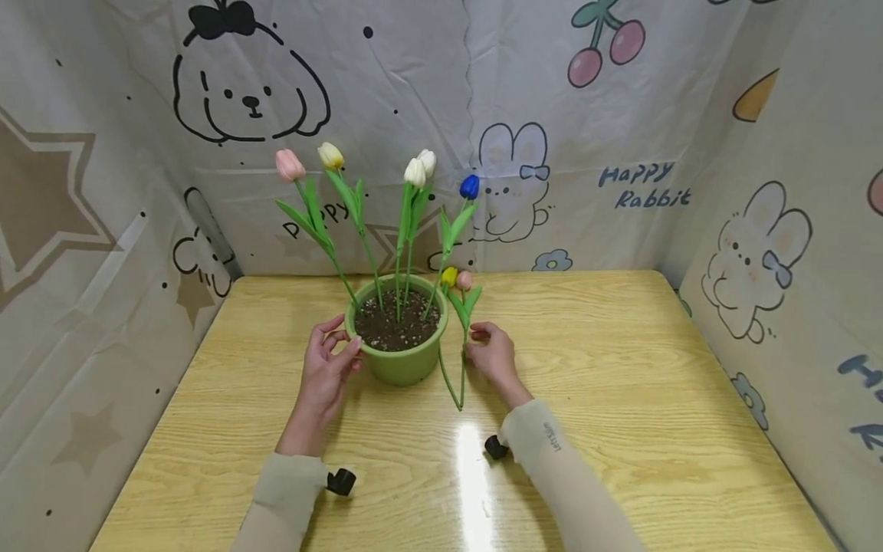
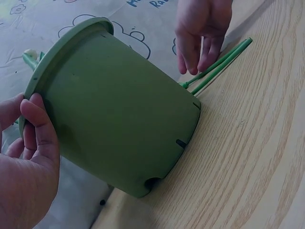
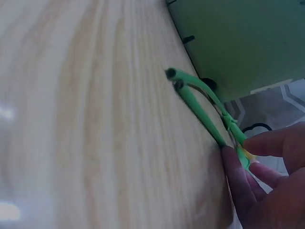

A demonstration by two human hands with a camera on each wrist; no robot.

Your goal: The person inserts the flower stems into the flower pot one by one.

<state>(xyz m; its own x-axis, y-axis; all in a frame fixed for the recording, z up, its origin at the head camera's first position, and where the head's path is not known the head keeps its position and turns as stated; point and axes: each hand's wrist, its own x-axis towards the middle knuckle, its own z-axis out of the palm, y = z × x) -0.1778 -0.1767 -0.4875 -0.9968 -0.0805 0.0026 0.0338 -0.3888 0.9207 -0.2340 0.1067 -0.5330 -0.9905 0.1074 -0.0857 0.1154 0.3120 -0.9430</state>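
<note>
A green flower pot point(image 1: 403, 366) of dark soil holds upright tulips: a pink tulip point(image 1: 290, 165), a pale yellow tulip point(image 1: 331, 156), two white tulips point(image 1: 415, 173) and a blue tulip point(image 1: 470, 187). My left hand point(image 1: 327, 376) grips the pot's left rim between thumb and fingers. To the pot's right, a pink tulip point(image 1: 464, 280) and a yellow tulip point(image 1: 449, 277) lie on the table, bare stem ends towards me. My right hand point(image 1: 493, 355) pinches at their stems point(image 3: 202, 112), thumb on one side and fingertips on the other.
The pot stands towards the back of a light wood table point(image 1: 593, 368). Behind it and along both sides hangs a pale cloth point(image 1: 386, 92) printed with cartoon animals. Each sleeve carries a small black camera point(image 1: 341, 481) near the wrist.
</note>
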